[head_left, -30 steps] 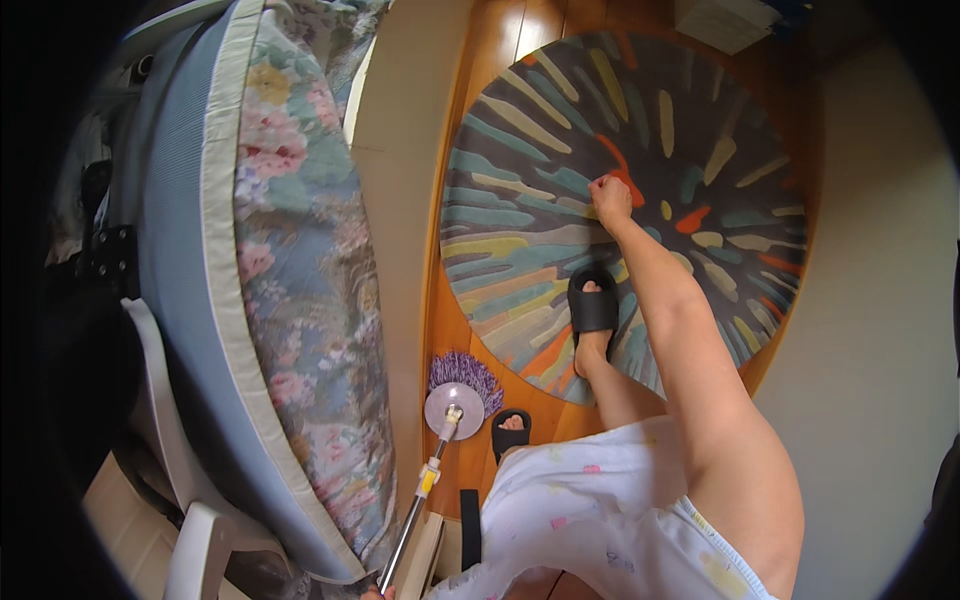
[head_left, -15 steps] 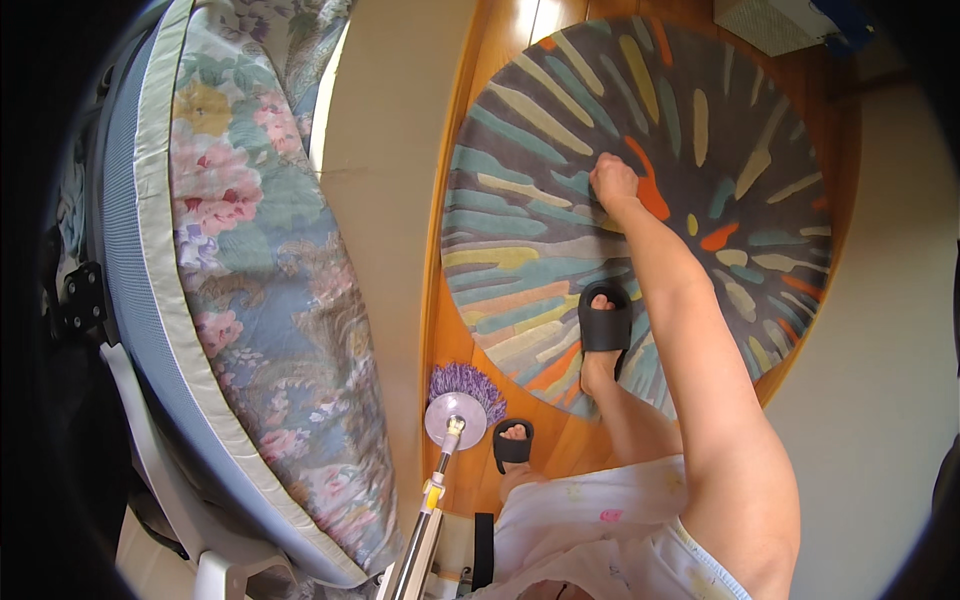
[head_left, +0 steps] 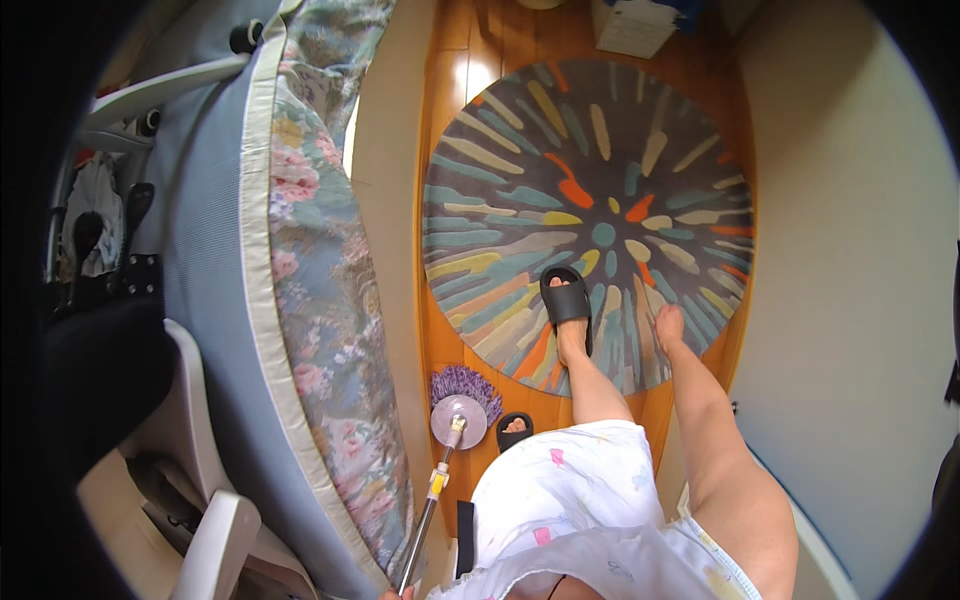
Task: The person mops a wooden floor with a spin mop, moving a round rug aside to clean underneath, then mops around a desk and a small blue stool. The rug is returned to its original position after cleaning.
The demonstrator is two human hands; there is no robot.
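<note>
At the bottom edge, only a bit of my left hand (head_left: 397,593) shows, its fingers closed round the pole of a mop (head_left: 425,520). The mop slants down to the floor, its pale round plate fringed with purple and white strands. My right arm reaches forward, and my right hand (head_left: 670,327) is above the lower right part of a round rug (head_left: 603,235). That hand's fingers are curled together; whether anything small is between them cannot be made out. Grey, teal, cream and orange streaks pattern the rug. One foot in a black slide sandal (head_left: 567,300) stands on it.
Another black sandal (head_left: 514,430) is on the wooden floor (head_left: 540,400) beside the mop. At left are a bed with a floral cover (head_left: 330,300) and a grey-white chair (head_left: 215,545). A pale wall panel (head_left: 850,270) stands right; a white box (head_left: 635,25) sits beyond the rug.
My right hand has come back from the rug's middle toward me and to the right, fingers still curled. The view has shifted, showing more of the chair. The mop head stays on the floor.
</note>
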